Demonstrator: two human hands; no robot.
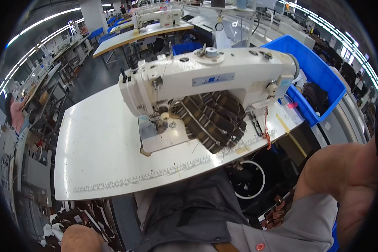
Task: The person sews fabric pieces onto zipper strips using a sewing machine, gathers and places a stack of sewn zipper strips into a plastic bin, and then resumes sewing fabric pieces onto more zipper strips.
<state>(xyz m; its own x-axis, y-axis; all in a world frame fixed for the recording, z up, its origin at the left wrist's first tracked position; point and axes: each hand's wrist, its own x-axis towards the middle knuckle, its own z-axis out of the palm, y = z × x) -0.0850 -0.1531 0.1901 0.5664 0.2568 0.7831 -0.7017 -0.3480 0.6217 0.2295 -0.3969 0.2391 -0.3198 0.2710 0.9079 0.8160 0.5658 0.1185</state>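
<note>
A white sewing machine stands on a pale table with a printed ruler along its front edge. Bunched under the machine's arm lies a brown and black striped cloth, right of the needle area, with nobody's hand on it. Small scissors or snips rest beside the cloth, near an orange cord. Neither of my hands shows. Part of my bent right arm is at the right edge, and a bare rounded part of my left arm is at the bottom left.
A blue bin holding dark and white cloth stands behind the machine at the right. Brown and white fabric pieces lie below the table at the left. Another sewing table is farther back. A person in pink is at the far left.
</note>
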